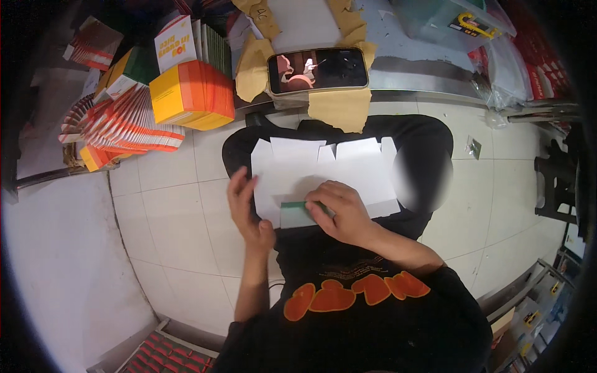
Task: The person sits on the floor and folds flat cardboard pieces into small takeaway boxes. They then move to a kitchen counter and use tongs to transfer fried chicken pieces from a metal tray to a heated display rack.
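A flat white carton blank [348, 171] with cut flaps along its far edge lies across my lap. On its near side is a narrow green strip [293, 204], which looks like a folded flap. My right hand [341, 211] is over the blank, fingers curled and thumb pressed in at the right end of this strip; the fingertips are partly hidden. Beside the blank's left edge, my left hand [247, 208] is raised with its fingers apart, holding nothing.
A phone [318, 69] showing a picture leans on brown paper [341, 110] at the bench edge. Stacks of orange-yellow cartons [193, 96] and fanned folded cartons [124, 124] stand at the far left. A clear plastic bin [429, 25] sits far right, above a black stool [555, 180].
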Demonstrator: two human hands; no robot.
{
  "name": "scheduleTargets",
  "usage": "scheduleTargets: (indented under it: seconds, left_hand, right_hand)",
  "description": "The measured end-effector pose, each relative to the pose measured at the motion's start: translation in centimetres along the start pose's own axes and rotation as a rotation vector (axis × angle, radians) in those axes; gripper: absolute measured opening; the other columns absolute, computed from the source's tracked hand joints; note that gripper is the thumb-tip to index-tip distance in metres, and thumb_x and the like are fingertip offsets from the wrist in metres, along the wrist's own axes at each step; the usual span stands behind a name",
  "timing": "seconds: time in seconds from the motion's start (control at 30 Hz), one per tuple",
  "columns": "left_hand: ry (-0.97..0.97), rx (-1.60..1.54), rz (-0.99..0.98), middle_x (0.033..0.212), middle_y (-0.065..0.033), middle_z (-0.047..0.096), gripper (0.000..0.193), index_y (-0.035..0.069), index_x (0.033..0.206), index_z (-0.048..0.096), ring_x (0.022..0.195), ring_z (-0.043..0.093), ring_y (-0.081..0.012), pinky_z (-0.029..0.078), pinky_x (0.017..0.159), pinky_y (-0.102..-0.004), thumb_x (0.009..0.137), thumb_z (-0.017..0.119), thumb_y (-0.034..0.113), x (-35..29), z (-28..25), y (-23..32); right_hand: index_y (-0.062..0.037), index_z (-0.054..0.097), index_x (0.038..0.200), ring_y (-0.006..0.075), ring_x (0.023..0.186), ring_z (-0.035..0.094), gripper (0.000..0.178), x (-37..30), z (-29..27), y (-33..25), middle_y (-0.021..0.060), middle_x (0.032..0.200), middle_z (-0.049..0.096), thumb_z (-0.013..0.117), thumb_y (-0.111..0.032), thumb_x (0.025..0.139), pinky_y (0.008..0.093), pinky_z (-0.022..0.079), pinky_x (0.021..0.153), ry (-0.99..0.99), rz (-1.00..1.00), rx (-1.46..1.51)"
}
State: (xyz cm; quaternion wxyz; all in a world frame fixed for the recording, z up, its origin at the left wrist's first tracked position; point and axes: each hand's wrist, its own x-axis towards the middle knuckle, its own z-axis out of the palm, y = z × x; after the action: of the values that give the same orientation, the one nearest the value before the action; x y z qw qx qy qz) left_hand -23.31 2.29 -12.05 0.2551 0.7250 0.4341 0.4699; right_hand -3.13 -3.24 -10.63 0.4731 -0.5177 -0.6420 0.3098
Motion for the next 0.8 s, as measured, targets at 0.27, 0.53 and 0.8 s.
scheduleTargets:
  seconds: [0.27, 0.53, 0.8]
  left_hand:
    - [0.006, -0.003, -0.093, 0.143, -0.0223, 0.036, 0.075, -0.001, 0.14, 0.032, 0.136, 0.035, -0.0351, 0.028, 0.112, -0.0472, 0.083, 0.067, 0.033, -2.3, 1.7, 3.0]
    - [0.03, 0.096, -0.274, 0.15, -0.0224, 0.023, 0.081, -0.003, 0.147, 0.014, 0.14, 0.027, -0.0364, 0.02, 0.116, -0.0496, 0.085, 0.063, 0.019, -7.4, 0.5, 1.7]
    - [-0.215, 0.094, 0.176, 0.112, -0.0199, 0.056, 0.051, 0.001, 0.121, 0.048, 0.111, 0.055, -0.0375, 0.027, 0.111, -0.0522, 0.077, 0.069, 0.015, 0.2, -1.0, 4.7]
  right_hand:
    - [0.0009, 0.061, 0.093, 0.0339, 0.073, 0.061, 0.009, -0.3, 0.2, -0.9, 0.0149, 0.082, 0.062, 0.062, -0.007, 0.089, 0.0398, 0.049, 0.065, -0.025, 0.137, 0.142]
    - [0.0034, 0.061, 0.097, 0.0321, 0.074, 0.062, 0.01, 0.3, -1.4, -2.1, 0.016, 0.085, 0.064, 0.059, -0.004, 0.09, 0.0366, 0.049, 0.065, 0.009, 0.301, 0.245]
    - [0.0008, 0.062, 0.094, 0.0283, 0.071, 0.06, 0.012, 0.5, -4.6, -5.0, 0.0107, 0.082, 0.062, 0.064, 0.0, 0.082, 0.0374, 0.048, 0.064, -0.137, -0.096, 0.001]
